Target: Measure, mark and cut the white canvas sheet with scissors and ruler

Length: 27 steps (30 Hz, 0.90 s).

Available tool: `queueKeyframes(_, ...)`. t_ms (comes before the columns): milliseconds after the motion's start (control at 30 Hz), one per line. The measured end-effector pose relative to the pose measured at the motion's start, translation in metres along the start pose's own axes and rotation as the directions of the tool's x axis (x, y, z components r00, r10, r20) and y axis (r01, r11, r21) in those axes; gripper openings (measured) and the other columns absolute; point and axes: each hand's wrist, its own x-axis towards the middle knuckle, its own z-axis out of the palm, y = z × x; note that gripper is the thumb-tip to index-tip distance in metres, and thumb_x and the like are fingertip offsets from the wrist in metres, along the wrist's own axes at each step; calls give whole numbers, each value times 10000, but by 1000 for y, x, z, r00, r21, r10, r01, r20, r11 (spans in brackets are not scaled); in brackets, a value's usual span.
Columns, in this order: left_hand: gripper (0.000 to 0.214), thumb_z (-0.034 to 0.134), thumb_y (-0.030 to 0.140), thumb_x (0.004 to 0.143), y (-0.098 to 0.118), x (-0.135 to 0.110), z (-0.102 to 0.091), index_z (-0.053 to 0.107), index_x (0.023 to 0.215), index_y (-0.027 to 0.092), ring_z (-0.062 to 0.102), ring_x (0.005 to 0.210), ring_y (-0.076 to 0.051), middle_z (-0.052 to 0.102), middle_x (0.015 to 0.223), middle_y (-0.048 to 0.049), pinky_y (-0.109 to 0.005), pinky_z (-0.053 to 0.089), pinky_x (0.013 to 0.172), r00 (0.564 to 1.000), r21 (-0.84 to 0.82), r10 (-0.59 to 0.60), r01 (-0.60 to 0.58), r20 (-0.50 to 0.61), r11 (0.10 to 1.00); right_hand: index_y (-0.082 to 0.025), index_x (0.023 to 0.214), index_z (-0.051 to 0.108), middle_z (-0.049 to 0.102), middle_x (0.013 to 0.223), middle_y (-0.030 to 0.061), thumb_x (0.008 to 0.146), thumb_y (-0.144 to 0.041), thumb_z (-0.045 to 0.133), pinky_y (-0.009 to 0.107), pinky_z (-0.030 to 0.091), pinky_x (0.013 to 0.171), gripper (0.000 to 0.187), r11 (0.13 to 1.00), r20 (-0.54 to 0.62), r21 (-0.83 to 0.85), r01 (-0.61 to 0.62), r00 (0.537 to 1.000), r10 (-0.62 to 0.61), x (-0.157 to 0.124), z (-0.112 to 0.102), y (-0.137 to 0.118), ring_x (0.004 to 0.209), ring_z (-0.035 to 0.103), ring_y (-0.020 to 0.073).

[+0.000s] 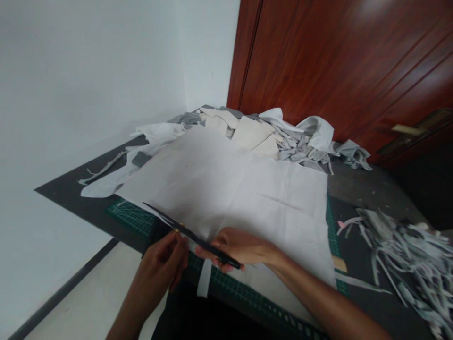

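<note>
A large off-white cloth (230, 179) lies spread over the table, its near edge along the front. My right hand (239, 245) is closed around the handles of black scissors (191, 234), which point to the left along that near edge. The blades look slightly apart, with the cloth's edge between them. Just under the blades, my left hand (166, 257) pinches the cloth's edge near the scissors' pivot; its fingertips partly hide the spot. A narrow pale strip (204, 279) hangs down between my two hands.
Under the cloth lies a green cutting mat (132, 217) on a dark table (71, 186). Fabric scraps (255, 134) are heaped along the back by a wooden door (318, 61). A pile of thin grey strips (406, 255) sits at the right.
</note>
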Motion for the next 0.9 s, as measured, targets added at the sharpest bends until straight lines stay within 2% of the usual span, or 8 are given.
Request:
queueKeyframes(100,572,559,734,864,-1,-1,-2,556,705,185,455,370,-73,504,555,49,-163,358,302,1000,0,6,-6,1,1000,-172,656,591,533,532,-55,849,-743,605,152,344,328,602,999,-14,-41,-13,1000,13,0,0,-6,403,435,52)
queueKeyframes(233,558,548,717,880,-3,-2,-3,565,711,186,456,368,-78,510,554,45,-169,365,300,1000,-2,1,-1,-11,1000,-165,674,608,536,530,-54,872,-716,594,153,320,332,585,999,-34,-43,-12,999,11,0,0,-7,400,427,49)
queueKeyframes(533,514,539,665,903,-4,-5,0,562,716,187,434,360,-76,493,538,50,-171,351,319,999,14,-20,21,-36,1000,-160,661,600,518,508,-63,901,-685,593,168,318,338,577,995,5,1,101,995,-101,2,-1,4,361,402,41)
queueKeyframes(667,507,517,638,926,-4,-5,0,560,703,185,442,365,-75,498,534,45,-168,353,337,998,60,6,-2,-64,998,-164,682,620,540,524,-55,910,-689,573,168,315,323,574,996,-8,4,86,996,-86,5,0,5,361,417,46)
queueKeyframes(900,532,495,644,943,-10,-5,-1,561,689,181,443,362,-76,486,515,46,-167,353,346,999,81,1,3,-45,997,-155,695,628,533,518,-60,898,-668,608,170,298,334,552,1000,-35,14,24,999,-24,4,0,4,361,401,36)
